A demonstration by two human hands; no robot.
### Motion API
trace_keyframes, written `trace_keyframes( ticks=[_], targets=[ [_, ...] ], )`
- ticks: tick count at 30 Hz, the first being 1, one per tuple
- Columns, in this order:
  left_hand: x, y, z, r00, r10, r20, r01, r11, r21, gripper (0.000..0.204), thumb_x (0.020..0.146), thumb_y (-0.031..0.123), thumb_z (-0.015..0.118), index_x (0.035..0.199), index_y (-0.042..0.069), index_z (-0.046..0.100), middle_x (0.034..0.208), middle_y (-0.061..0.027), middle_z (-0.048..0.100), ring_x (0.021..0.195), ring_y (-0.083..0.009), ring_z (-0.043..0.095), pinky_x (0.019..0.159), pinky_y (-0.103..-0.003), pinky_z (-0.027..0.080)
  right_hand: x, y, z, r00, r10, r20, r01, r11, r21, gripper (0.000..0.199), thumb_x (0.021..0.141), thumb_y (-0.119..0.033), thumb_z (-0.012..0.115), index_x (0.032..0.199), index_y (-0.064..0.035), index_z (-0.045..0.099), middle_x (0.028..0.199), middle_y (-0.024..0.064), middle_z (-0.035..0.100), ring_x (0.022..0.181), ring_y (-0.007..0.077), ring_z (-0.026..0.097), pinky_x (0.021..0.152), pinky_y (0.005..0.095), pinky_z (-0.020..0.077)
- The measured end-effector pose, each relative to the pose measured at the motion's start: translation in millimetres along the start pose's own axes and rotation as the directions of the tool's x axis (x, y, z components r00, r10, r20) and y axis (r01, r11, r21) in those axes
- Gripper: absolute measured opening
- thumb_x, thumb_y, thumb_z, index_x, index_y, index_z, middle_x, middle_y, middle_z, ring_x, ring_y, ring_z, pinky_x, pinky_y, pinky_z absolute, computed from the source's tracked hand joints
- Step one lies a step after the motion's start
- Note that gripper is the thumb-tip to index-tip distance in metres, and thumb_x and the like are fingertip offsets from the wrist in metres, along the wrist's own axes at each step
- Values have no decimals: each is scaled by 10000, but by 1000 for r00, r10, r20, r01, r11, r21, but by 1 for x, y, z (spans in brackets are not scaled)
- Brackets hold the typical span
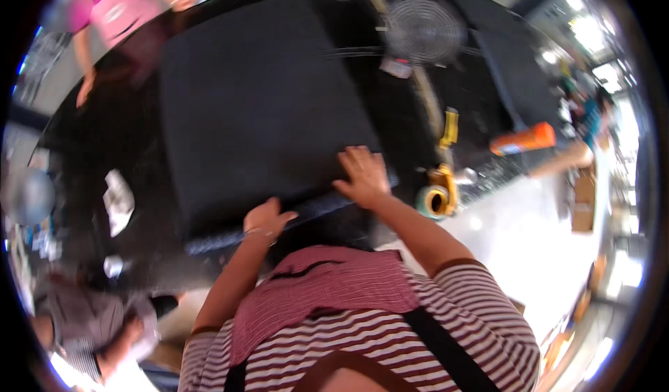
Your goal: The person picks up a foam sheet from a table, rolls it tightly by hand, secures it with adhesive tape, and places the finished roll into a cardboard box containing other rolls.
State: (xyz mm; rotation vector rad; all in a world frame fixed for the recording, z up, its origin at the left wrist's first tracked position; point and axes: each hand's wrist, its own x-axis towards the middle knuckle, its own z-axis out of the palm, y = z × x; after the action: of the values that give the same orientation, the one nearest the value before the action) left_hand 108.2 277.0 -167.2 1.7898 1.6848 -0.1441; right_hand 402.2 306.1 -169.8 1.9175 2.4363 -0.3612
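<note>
A large dark rectangular piece [258, 99], flat and fabric-like, lies across the black table [139, 259]. Along its near side runs a lighter bluish edge strip [317, 207]. My right hand [364, 176] rests palm down near its near right corner, fingers spread. Left of it, my left hand [266, 219] lies at the near edge with the thumb apart from the bent fingers; nothing shows in its grasp. Whether the fingertips press on the piece or tuck over its edge is hard to see, as the picture is a little blurred.
Right of the piece are a yellow tape dispenser [446, 183] with a tape roll, a yellow tool [450, 128], an orange bottle-like object [524, 140] and a round wire-grille fan [425, 28]. Crumpled white paper [118, 202] lies left. A person in pink [118, 12] stands across the table.
</note>
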Motion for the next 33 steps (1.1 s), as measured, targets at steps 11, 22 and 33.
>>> trace_keyframes(
  ticks=[11, 22, 33],
  targets=[
    [-47, -54, 28, 846, 317, -428, -198, 933, 300, 324, 880, 425, 707, 971, 116, 677, 1057, -52, 602, 1171, -260, 551, 1030, -455, 410, -3, 10, 30, 998, 8, -61, -10, 999, -34, 750, 953, -540, 571, 1573, -166, 375, 1651, 94, 303, 1538, 334, 226, 1238, 558, 177],
    [-62, -78, 15, 881, 93, -464, 13, 975, 220, 558, 863, 643, 616, 859, 90, 694, 949, -84, 683, 1025, -264, 616, 972, -433, 437, -2, 11, 32, 998, 14, -56, -17, 999, -49, 745, 953, -532, 580, 1571, -168, 378, 1650, 88, 308, 1541, 320, 227, 1242, 542, 187],
    [-45, -101, 21, 906, 174, -385, -83, 967, 242, 550, 903, 634, 588, 808, 103, 694, 798, -93, 684, 816, -277, 686, 728, -377, 553, -1, 10, 30, 999, 11, -45, -13, 999, -49, 725, 956, -519, 578, 1562, -166, 395, 1643, 79, 322, 1536, 317, 240, 1239, 533, 190]
  ],
)
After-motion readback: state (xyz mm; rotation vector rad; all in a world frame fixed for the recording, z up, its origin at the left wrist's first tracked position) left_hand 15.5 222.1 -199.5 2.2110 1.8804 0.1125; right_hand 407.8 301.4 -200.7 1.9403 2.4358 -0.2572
